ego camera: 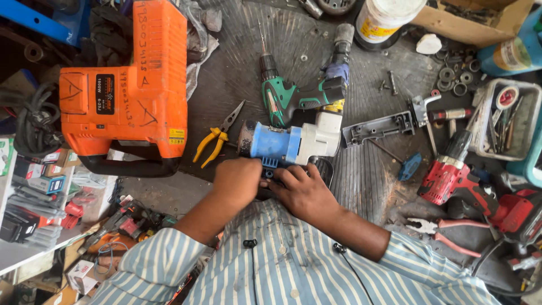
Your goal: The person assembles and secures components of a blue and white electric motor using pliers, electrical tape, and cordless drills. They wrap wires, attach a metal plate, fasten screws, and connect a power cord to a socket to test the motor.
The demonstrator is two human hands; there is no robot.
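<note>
A blue and white power tool (293, 142) lies on the dark workbench (237, 73) right in front of me. My left hand (237, 179) is curled over its near blue edge. My right hand (302, 192) rests beside it, fingers pressed on a dark part at the tool's underside. What the fingers grip is hidden. A green and black cordless drill (291, 96) lies just beyond the blue tool. Yellow-handled needle-nose pliers (217, 135) lie to the left of it.
A large orange demolition hammer (132, 90) fills the left. A red cordless drill (454, 175) and red-handled pliers (446, 232) lie at the right. A grey metal housing piece (378, 127), washers (454, 79), a white tray of tools (508, 118) and a cardboard box (480, 20) crowd the far right.
</note>
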